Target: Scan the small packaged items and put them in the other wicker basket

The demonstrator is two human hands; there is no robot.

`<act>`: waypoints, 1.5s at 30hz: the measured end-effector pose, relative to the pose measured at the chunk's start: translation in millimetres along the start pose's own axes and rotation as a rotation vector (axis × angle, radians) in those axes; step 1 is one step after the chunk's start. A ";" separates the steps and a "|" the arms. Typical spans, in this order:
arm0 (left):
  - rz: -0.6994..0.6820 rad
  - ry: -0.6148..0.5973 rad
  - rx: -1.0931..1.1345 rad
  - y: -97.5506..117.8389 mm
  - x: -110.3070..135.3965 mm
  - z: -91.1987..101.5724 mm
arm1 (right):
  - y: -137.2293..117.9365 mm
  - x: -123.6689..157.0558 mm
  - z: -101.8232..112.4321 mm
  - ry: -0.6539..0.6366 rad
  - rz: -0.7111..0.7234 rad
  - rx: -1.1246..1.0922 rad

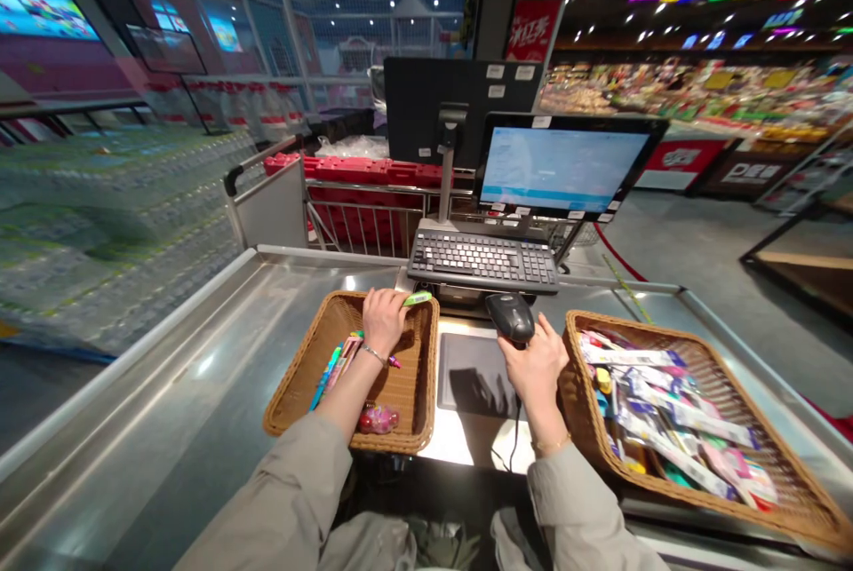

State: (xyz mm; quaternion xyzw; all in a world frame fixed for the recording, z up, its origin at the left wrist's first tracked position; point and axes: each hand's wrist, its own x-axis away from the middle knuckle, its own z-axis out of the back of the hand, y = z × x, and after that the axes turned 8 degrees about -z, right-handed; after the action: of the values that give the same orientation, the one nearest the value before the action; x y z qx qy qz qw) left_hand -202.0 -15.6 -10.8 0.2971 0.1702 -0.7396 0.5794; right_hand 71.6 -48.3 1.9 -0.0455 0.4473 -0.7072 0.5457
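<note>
My left hand (382, 321) is closed on a small green pen-like item (418, 297) with a pale label that looks like a barcode. It is above the far side of a brown wicker basket (280, 389). Inside that basket lie several coloured pens (324, 376) and a pink, shiny trinket (378, 419), partly behind my left forearm. My right hand (541, 361) grips a black barcode scanner (510, 317), its head pointing away from me and toward the left. The scanner's cable hangs below my hand, over a grey panel (466, 367) in the counter.
A second wicker basket (579, 411) on the right holds many packaged items in a heap. Beyond the scanner are a black keyboard (483, 258) and a lit monitor (563, 167). The steel counter (227, 349) has a raised edge; a cart (360, 207) stands behind it.
</note>
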 end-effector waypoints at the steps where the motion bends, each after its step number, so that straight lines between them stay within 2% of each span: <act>1: -0.004 0.020 0.009 6.0 -4.2 0.3 | -1.1 1.0 0.8 -0.007 0.014 0.002; 9: -0.072 0.100 0.076 51.7 -27.6 -9.6 | -5.3 10.6 8.6 -0.084 0.105 0.034; 16: -0.095 0.116 0.086 75.0 -35.9 -10.8 | -9.8 14.8 17.2 -0.114 0.146 0.055; 37: -0.105 0.109 0.102 91.1 -43.9 -10.1 | -4.5 11.7 21.0 -0.124 0.173 0.076; 45: -0.120 0.101 0.138 100.2 -47.7 -15.8 | -0.1 7.4 29.0 -0.110 0.119 0.077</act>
State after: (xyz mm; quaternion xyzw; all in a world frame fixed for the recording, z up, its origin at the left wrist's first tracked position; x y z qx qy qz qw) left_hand -94.9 2.8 16.7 0.3625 0.1650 -0.7670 0.5030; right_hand 84.6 -71.3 16.1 -0.0369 0.3911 -0.6865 0.6118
